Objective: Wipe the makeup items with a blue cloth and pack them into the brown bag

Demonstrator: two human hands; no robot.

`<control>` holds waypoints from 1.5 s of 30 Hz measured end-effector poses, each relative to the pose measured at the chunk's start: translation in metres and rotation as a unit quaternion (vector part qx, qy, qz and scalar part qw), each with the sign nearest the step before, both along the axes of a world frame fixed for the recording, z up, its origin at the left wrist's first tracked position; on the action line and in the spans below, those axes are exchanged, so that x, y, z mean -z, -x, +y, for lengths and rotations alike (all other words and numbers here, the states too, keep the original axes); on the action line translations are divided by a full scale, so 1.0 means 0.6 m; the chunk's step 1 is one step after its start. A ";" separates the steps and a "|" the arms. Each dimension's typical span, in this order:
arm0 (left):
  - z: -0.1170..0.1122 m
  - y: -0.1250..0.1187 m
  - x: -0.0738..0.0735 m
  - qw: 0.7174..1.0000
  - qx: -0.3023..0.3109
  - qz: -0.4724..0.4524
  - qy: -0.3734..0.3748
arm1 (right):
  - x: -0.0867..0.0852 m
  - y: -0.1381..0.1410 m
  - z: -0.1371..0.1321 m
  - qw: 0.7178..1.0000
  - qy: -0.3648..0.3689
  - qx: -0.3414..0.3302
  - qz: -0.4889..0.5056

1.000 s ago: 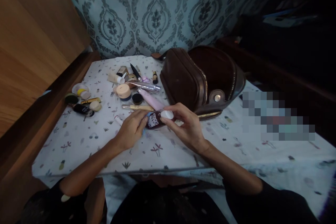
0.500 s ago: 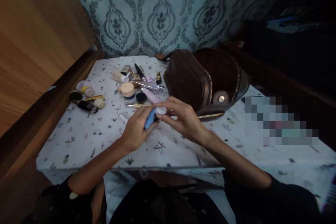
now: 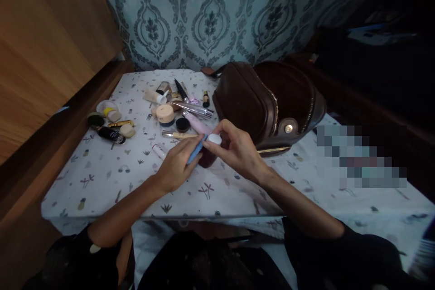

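Shifted since half a second ago: dark red bottle (image 3: 208, 159), its lower body now showing below the hands, formerly mostly hidden behind fingers and cloth. Far left: wooden panel (image 3: 50, 31), standing beside the table's left edge. Next: black tube (image 3: 108, 134) and round sponge (image 3: 127, 131), near that edge. Left of centre: cream-lidded jar (image 3: 165, 113), among other cosmetics, beyond the hands. Centre: left hand (image 3: 178, 161), fingers closed on blue cloth (image 3: 194, 152), which lies at the bottle's left side; how firmly it presses, cannot tell. Bottle: between both hands, above the tablecloth (image 3: 190, 199), white cap (image 3: 214, 139) uppermost. Right hand (image 3: 238, 149): thumb and fingers clamped on the capped end. Room: patterned cloth runs from hands to the table's front edge. Right: brown bag (image 3: 243, 99), unzipped, just beyond the right hand, limiting room there.
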State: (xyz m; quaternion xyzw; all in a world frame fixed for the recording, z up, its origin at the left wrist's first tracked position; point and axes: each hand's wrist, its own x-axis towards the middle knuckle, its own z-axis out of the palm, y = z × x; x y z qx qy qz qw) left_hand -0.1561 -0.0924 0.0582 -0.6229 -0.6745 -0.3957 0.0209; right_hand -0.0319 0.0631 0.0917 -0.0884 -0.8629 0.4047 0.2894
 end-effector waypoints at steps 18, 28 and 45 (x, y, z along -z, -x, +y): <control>-0.001 -0.037 0.017 0.955 0.023 0.295 -0.036 | 0.009 0.008 0.024 0.987 0.161 -0.010 -0.018; -0.024 -0.036 0.015 0.910 0.005 0.410 0.058 | 0.001 0.033 0.020 0.998 0.049 0.040 -0.027; -0.033 -0.001 0.000 0.967 -0.133 -0.216 0.009 | 0.057 -0.020 0.003 0.979 0.203 0.023 0.017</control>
